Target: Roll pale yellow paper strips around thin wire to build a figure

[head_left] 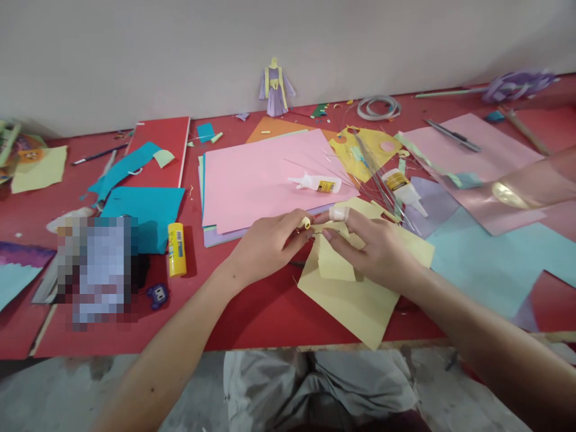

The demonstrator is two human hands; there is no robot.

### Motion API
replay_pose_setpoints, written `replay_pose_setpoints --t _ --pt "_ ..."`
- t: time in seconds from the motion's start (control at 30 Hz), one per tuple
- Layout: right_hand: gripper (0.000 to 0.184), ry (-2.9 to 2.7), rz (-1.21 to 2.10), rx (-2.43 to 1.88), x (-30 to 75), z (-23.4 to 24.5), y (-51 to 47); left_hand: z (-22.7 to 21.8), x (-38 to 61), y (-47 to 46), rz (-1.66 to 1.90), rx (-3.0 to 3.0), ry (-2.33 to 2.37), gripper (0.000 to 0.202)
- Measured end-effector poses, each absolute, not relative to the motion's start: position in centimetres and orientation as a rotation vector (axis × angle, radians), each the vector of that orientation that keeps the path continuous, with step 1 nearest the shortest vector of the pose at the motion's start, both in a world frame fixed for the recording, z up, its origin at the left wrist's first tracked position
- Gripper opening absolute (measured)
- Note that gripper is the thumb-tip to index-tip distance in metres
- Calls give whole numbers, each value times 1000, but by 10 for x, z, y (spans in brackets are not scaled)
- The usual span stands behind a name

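My left hand (270, 240) is closed in a pinch around a small roll of pale yellow paper (306, 223), whose open end shows between the fingers. Close against it, my right hand (378, 249) has thumb and forefinger brought together, with a white wrap (339, 213) around one finger. Whatever lies between the right fingertips is too small to make out. Beneath both hands are pale yellow sheets (364, 303), a smaller piece on top of a larger one. Just beyond, a white glue bottle (317, 183) lies on a stack of pink paper (252, 180).
A second glue bottle (402, 186) lies by thin wires (378, 174). Left are a yellow glue stick (177, 249) and teal paper (139, 210). A purple paper figure (275, 90) stands at the wall. A cutter knife (454, 135) rests on pink paper; another person's arm (540, 180) reaches in from the right.
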State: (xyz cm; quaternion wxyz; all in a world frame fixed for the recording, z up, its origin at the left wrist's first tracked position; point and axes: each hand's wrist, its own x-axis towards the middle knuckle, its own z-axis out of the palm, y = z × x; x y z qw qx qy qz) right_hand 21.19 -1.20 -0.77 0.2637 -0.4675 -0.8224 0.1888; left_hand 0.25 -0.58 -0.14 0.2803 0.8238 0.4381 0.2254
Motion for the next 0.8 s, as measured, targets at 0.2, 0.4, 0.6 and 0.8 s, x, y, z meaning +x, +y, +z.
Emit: replay_pose_setpoints --t 0.2,0.4,0.6,0.8 --pt "16 -2282 520 -1291 210 -6 -13 -3 2 -6 582 2187 1175 17" --pt "19 -2371 398 -1259 211 -8 -12 -2 3 -6 518 2231 1180 16" --pt "15 -2543 287 -1095 211 -13 -11 -2 3 -6 413 2413 1174 15" --pt "17 -2537 320 -1090 211 -13 -10 -3 2 -7 416 2405 1154 17"
